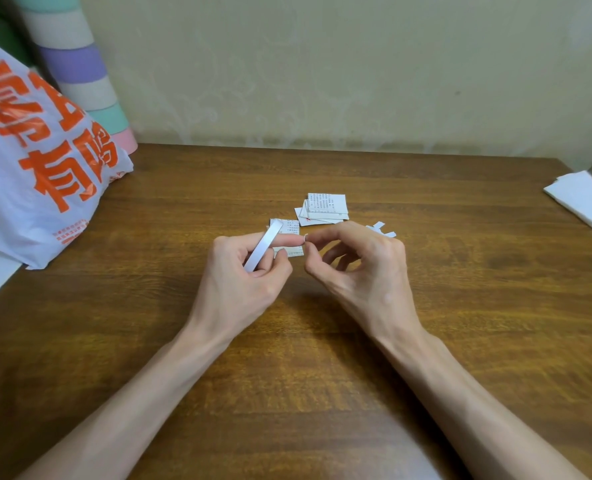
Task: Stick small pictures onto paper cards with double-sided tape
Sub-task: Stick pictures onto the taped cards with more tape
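My left hand (249, 271) holds a white strip of double-sided tape (264, 244) between thumb and fingers, with the index finger stretched out to the right. My right hand (353, 265) pinches a tiny white bit at the tip of that index finger. Beneath the hands, a small printed paper card (291, 226) lies on the wooden table (287, 358), partly hidden by my left fingers. A small pile of printed paper cards (325, 207) lies just behind it. Scraps of white tape backing (381, 230) lie to the right of my right hand.
A white plastic bag with orange lettering (38, 161) fills the left side of the table. Behind it stands a striped pastel roll (80, 67) against the wall. Folded white tissue (581, 199) lies at the far right edge.
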Tool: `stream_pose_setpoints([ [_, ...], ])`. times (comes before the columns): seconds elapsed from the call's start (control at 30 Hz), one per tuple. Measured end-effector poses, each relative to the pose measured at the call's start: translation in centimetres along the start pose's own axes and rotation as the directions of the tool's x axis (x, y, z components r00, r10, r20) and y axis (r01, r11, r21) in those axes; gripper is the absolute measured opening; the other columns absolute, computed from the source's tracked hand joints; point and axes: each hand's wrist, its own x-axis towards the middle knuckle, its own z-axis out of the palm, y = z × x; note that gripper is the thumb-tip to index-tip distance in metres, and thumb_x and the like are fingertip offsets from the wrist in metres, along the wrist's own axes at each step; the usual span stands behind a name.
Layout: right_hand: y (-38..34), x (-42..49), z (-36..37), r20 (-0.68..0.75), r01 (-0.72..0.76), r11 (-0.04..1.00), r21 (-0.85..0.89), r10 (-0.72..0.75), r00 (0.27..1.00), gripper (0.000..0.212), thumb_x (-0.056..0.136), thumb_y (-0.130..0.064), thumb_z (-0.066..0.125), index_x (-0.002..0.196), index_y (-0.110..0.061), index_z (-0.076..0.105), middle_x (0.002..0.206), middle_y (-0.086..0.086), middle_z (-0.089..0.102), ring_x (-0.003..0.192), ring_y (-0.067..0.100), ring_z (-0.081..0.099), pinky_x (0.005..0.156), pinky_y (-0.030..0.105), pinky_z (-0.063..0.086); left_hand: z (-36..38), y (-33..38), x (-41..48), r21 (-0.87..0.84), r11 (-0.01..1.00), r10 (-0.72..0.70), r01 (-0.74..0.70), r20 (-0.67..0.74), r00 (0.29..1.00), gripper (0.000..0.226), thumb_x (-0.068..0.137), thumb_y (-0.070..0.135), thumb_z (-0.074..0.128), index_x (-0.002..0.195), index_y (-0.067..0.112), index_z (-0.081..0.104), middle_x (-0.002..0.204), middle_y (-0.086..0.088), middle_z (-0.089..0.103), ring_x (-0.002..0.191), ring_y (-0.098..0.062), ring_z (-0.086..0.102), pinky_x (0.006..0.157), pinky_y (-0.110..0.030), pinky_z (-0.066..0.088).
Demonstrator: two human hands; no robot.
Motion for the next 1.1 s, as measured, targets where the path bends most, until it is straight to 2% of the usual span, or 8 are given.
stream_pose_setpoints([
  [0.1, 0.0, 0.0, 0.0, -0.01, 0.006, 1.0, 0.005, -0.006, 1.0, 0.006, 0.087, -0.014, 0.078, 0.085, -0.019, 0.074, 0.082, -0.012, 0.074, 0.064, 0.009, 0.067, 0.059, 0.021, 0.052, 0.1, -0.1, 0.0, -0.008, 1.0, -0.005, 0.005, 0.0, 1.0, 0.03, 0.094, 0.0, 0.067, 0.095, 0.026, 0.082, 0.055, -0.003, 0.024, 0.051, -0.013, 0.026, 0.053, -0.025, 0.032],
  [0.27, -0.2, 0.2, 0.1, -0.025, 0.003, 1.0, 0.015, -0.002, 1.0, 0.01, 0.083, -0.01, 0.078, 0.081, -0.017, 0.071, 0.077, -0.013, 0.07, 0.063, 0.01, 0.065, 0.061, 0.02, 0.052, 0.1, 0.0, 0.0, -0.02, 1.0, 0.0, 0.0, 0.005, 1.0, 0.032, 0.094, -0.002, 0.067, 0.095, 0.026, 0.082, 0.058, -0.014, 0.025, 0.052, -0.015, 0.025, 0.053, -0.026, 0.03],
  [0.43, -0.5, 0.3, 0.1, 0.014, -0.154, 0.969, 0.194, 0.154, 0.988, 0.013, 0.083, -0.007, 0.078, 0.077, -0.015, 0.07, 0.072, -0.012, 0.07, 0.062, 0.012, 0.065, 0.063, 0.02, 0.053, 0.0, 0.0, 0.1, -0.08, 0.996, -0.034, 0.035, 0.011, 0.999, 0.029, 0.095, -0.004, 0.066, 0.097, 0.02, 0.082, 0.051, -0.001, 0.027, 0.048, -0.01, 0.026, 0.054, -0.016, 0.034],
  [0.67, -1.0, 0.6, -0.4, 0.079, -0.3, 0.874, 0.382, 0.293, 0.953, 0.014, 0.085, -0.001, 0.074, 0.078, -0.013, 0.071, 0.077, -0.001, 0.073, 0.067, 0.03, 0.071, 0.067, 0.04, 0.058, -0.1, 0.2, 0.5, -0.224, 0.965, -0.129, 0.132, 0.031, 0.991, 0.038, 0.097, -0.003, 0.065, 0.092, 0.029, 0.084, 0.05, -0.002, 0.027, 0.05, -0.025, 0.019, 0.05, -0.022, 0.029],
  [0.73, -1.0, 0.7, -0.5, 0.082, -0.324, 0.853, 0.409, 0.319, 0.944, 0.017, 0.085, 0.001, 0.072, 0.077, -0.014, 0.07, 0.078, -0.001, 0.072, 0.064, 0.025, 0.069, 0.068, 0.039, 0.058, -0.1, 0.2, 0.5, -0.233, 0.959, -0.157, 0.159, 0.026, 0.987, 0.037, 0.097, -0.002, 0.065, 0.091, 0.029, 0.084, 0.052, -0.006, 0.026, 0.054, -0.035, 0.018, 0.052, -0.026, 0.029],
  [0.83, -0.8, 0.8, -0.5, 0.085, -0.353, 0.827, 0.438, 0.352, 0.932, 0.019, 0.087, 0.001, 0.072, 0.077, -0.015, 0.07, 0.077, -0.007, 0.071, 0.062, 0.017, 0.066, 0.067, 0.034, 0.055, -0.2, 0.1, 0.5, -0.229, 0.954, -0.195, 0.193, 0.014, 0.981, 0.031, 0.097, -0.001, 0.065, 0.093, 0.023, 0.083, 0.051, -0.004, 0.028, 0.054, -0.028, 0.02, 0.052, -0.025, 0.03],
  [0.97, 0.0, 0.9, -0.4, 0.042, -0.375, 0.845, 0.381, 0.389, 0.92, 0.014, 0.089, -0.002, 0.072, 0.08, -0.013, 0.07, 0.074, -0.01, 0.068, 0.06, 0.017, 0.067, 0.064, 0.025, 0.052, -0.1, -0.1, 0.5, -0.187, 0.96, -0.214, 0.21, 0.0, 0.977, 0.029, 0.096, -0.001, 0.065, 0.097, 0.023, 0.082, 0.051, -0.002, 0.029, 0.052, -0.022, 0.023, 0.06, -0.029, 0.036],
  [1.1, 1.6, 1.2, -0.7, 0.008, -0.305, 0.944, 0.124, 0.306, 0.952, 0.014, 0.088, -0.009, 0.071, 0.079, -0.019, 0.069, 0.077, -0.013, 0.072, 0.061, 0.011, 0.066, 0.064, 0.02, 0.05, -0.1, -0.2, 0.6, -0.161, 0.964, -0.218, 0.213, -0.015, 0.976, 0.028, 0.095, 0.0, 0.066, 0.099, 0.022, 0.082, 0.051, 0.004, 0.026, 0.051, -0.014, 0.02, 0.059, -0.029, 0.03],
])
